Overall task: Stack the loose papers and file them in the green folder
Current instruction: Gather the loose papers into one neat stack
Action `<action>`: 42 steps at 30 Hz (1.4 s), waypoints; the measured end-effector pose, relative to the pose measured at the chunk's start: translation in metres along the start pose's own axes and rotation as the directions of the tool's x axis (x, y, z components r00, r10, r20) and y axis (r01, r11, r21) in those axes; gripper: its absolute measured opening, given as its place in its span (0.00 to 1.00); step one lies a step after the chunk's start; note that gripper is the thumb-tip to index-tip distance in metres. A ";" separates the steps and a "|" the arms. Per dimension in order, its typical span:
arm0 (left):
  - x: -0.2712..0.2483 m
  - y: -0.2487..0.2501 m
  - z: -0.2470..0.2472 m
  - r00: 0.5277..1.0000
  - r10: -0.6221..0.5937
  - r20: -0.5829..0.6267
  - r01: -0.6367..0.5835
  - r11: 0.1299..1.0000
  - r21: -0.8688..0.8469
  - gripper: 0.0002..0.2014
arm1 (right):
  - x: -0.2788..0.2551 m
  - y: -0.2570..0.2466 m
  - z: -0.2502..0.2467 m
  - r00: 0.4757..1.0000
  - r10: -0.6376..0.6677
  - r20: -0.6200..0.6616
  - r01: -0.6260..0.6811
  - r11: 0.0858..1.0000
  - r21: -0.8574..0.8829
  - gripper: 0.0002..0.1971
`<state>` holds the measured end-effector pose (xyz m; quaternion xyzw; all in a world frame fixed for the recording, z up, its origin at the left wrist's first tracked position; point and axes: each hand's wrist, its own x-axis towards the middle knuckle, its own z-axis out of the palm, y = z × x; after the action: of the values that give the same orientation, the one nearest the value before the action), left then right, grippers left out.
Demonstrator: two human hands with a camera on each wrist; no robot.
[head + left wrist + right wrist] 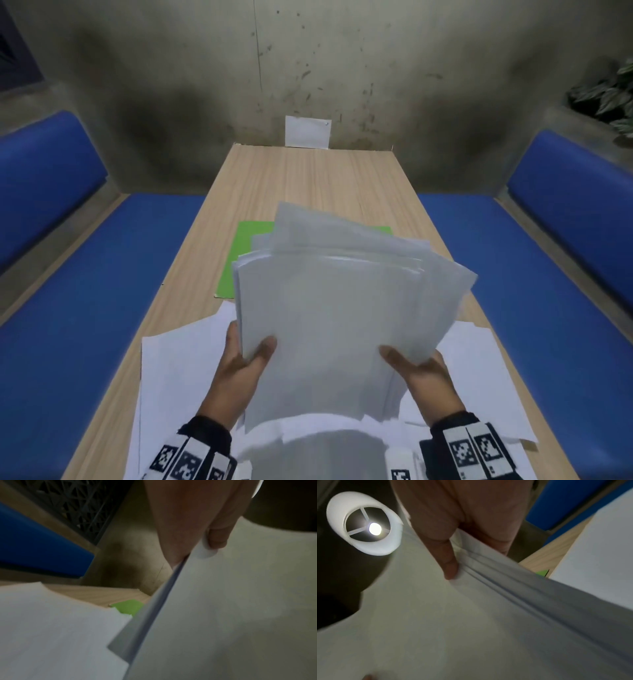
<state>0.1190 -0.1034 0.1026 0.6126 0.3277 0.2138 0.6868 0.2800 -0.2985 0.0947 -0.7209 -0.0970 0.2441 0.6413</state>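
A long wooden table [308, 178] runs away between blue benches [534, 274] toward a stained grey wall.

Nearest, under both wrists, loose sheets [178, 370] lie spread on the tabletop, some reaching out past the right fingers as well. Above them the left hand [239, 370] and the right hand [421, 373] each pinch a near corner of the raised paper bundle [335, 308], thumbs pressed on the top sheet and fingers curled underneath, where the head view hides them. In the right wrist view the thumb [450, 563] bears down just beside several stepped edges, so the sheets are fanned rather than flush. Beyond the fingertips the bundle's far end splays, with a few sheets skewed toward the right.

Farther on, partly hidden behind the bundle, the green folder [239, 260] lies flat on the table; whether it is open or closed is hard to judge from here.

The step in hand looks like squaring the bundle. It would go best with a loosened pinch, the bundle stood on its edge and tapped on the table until the edges meet, then the remaining sheets gathered before filing.
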 end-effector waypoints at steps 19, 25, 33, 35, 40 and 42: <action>-0.010 0.055 0.008 0.881 0.407 -0.239 -0.436 0.896 -0.080 0.37 | -0.018 -0.066 0.027 0.941 -0.338 0.016 0.327 0.921 0.209 0.47; 0.002 0.055 0.015 0.834 0.420 -0.357 -0.442 0.897 0.022 0.13 | -0.010 -0.062 0.034 0.937 -0.328 -0.119 0.342 0.932 0.119 0.15; 0.003 0.016 -0.016 0.927 0.351 -0.132 -0.363 0.928 -0.086 0.22 | -0.008 -0.035 0.019 0.944 -0.329 -0.004 0.329 0.943 0.052 0.35; 0.001 -0.001 -0.022 0.943 0.329 -0.042 -0.331 0.942 -0.057 0.35 | -0.013 -0.021 0.015 0.926 -0.372 0.066 0.370 0.928 0.042 0.34; -0.004 -0.031 -0.022 0.999 0.027 0.039 -0.032 0.993 0.118 0.14 | -0.016 0.010 0.009 0.963 -0.242 0.119 0.257 0.957 -0.134 0.45; -0.005 -0.034 -0.019 0.999 -0.038 0.033 0.032 0.987 0.158 0.06 | -0.014 0.014 0.010 0.983 -0.075 0.167 0.105 0.979 -0.176 0.29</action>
<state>0.0987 -0.0986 0.0696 0.6628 0.3419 0.1642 0.6456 0.2613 -0.2984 0.0833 -0.7500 -0.2028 0.2618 0.5726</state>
